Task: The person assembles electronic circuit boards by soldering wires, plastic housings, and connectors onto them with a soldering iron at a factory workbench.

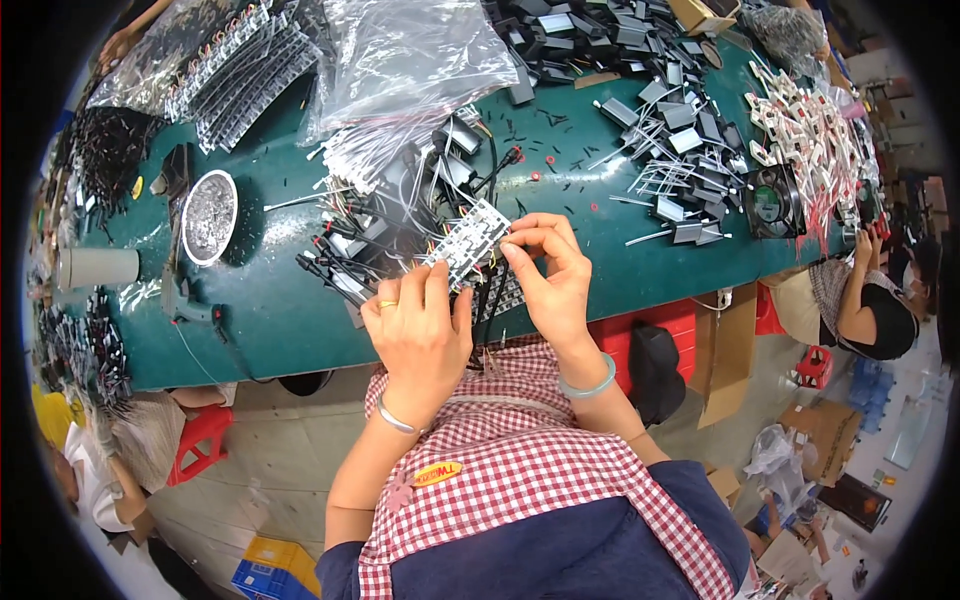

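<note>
Holding the near-left end of a white rectangular segmented panel (468, 240), the left hand's (418, 325) fingers keep it tilted above the green surface (275, 300). The right hand's (553, 285) fingers meet its right edge; whether they grip it cannot be told. Step in hand: apparently, adjusting the panel. Next move: likely calls for steady left support and fine right-hand control. Markings: printed oval yellow badge (437, 473) on red-and-white checked apron (540, 460); square black fan (775, 203), its marking illegible.
</note>
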### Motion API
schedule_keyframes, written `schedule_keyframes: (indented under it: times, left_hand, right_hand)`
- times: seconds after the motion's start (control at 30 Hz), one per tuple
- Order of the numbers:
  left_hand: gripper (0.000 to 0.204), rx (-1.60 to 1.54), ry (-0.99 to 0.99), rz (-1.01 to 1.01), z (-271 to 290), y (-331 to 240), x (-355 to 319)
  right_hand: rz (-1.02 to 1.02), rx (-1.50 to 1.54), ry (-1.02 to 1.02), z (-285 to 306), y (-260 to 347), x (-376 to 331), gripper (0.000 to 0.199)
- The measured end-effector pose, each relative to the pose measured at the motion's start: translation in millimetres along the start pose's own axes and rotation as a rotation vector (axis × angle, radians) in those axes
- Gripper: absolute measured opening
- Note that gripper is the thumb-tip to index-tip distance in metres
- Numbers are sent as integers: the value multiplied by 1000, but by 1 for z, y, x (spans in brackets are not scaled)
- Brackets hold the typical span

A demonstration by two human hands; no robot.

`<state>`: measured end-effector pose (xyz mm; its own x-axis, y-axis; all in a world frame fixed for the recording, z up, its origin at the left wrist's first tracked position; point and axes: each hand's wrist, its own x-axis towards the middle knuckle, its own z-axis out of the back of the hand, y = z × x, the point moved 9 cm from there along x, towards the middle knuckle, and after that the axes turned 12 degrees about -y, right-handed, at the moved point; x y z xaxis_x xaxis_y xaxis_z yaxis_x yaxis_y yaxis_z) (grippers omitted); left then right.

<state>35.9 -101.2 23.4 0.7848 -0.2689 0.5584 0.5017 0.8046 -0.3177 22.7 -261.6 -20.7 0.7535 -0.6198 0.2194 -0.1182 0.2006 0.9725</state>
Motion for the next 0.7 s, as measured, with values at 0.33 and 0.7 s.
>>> schedule_keyframes:
  times: [0.33,0.7]
  left_hand:
    - [19,-260,-437,684,86,151,-5]
    - [60,593,-268,845,100,388,-37]
  right_hand:
    - [-73,98,-21,5,-11,-2,7]
    - [-214,131,22,1,-15,-1,7]
